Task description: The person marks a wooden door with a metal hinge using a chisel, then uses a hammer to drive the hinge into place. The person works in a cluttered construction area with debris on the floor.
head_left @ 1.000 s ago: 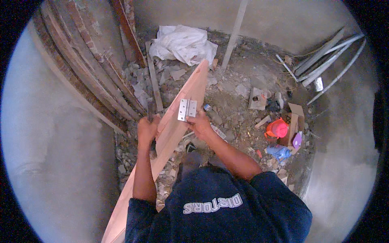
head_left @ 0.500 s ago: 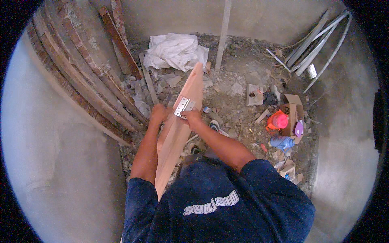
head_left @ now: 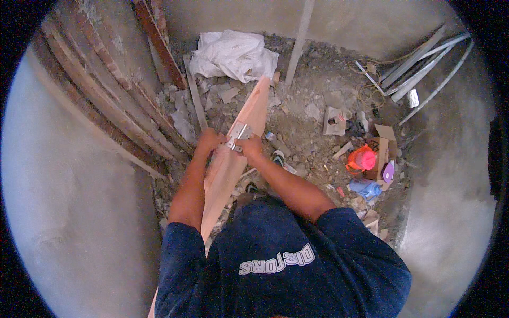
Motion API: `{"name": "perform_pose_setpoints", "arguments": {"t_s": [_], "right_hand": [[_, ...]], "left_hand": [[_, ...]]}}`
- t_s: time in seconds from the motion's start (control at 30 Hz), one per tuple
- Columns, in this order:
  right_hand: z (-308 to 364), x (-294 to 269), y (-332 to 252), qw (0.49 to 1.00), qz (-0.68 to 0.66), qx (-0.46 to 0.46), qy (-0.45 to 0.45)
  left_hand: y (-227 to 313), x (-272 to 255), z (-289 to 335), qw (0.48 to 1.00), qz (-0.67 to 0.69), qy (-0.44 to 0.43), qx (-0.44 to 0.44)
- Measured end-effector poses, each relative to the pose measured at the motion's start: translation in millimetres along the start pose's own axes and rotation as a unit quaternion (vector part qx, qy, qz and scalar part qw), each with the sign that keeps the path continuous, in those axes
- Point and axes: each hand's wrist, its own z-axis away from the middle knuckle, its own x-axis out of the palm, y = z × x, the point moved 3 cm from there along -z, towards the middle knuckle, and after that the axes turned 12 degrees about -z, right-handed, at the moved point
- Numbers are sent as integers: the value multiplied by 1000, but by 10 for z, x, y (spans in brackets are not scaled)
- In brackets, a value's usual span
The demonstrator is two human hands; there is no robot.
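A long, pale reddish wooden board [head_left: 225,172] runs from beside my body up toward the white sacking. On its edge lies a metal butt hinge [head_left: 240,132] with screw holes, its leaves spread over the corner. My right hand [head_left: 251,147] is closed on the hinge's right side, thumb pressed on the metal. At the hinge's lower left corner is my left hand [head_left: 210,142], its fingers curled against the board's left side. Whatever those fingers hold is hidden.
Rubble covers the ground. A white sack [head_left: 233,55] lies beyond the board; old timbers [head_left: 114,79] lean at left. To the right are a cardboard box [head_left: 384,143], an orange-pink jug [head_left: 363,159], a blue bottle [head_left: 365,187] and metal lengths [head_left: 424,61]. A post [head_left: 299,42] stands behind.
My left hand has shifted up to the hinge's corner, and a thin dark strip beside it no longer shows. The hinge sits slightly higher in view; my right hand stays on it.
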Motion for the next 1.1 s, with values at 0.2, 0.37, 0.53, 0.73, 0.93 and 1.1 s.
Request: {"name": "perform_pose_setpoints", "arguments": {"t_s": [0.2, 0.37, 0.53, 0.73, 0.93, 1.1], "right_hand": [[242, 139, -267, 997, -62, 31, -45], [161, -22, -232, 998, -55, 7, -1], [228, 77, -277, 998, -46, 5, -34], [14, -49, -89, 1000, -15, 2, -26], [121, 49, -217, 998, -34, 25, -40], [-9, -73, -138, 997, -16, 23, -78]], "left_hand": [[-70, -32, 44, 998, 54, -32, -15], [146, 21, 79, 995, 98, -35, 1], [12, 66, 0, 997, -11, -26, 74], [-1, 137, -55, 996, 68, -42, 37], [86, -11, 117, 992, 107, -69, -12], [294, -88, 156, 996, 72, -55, -21]]}}
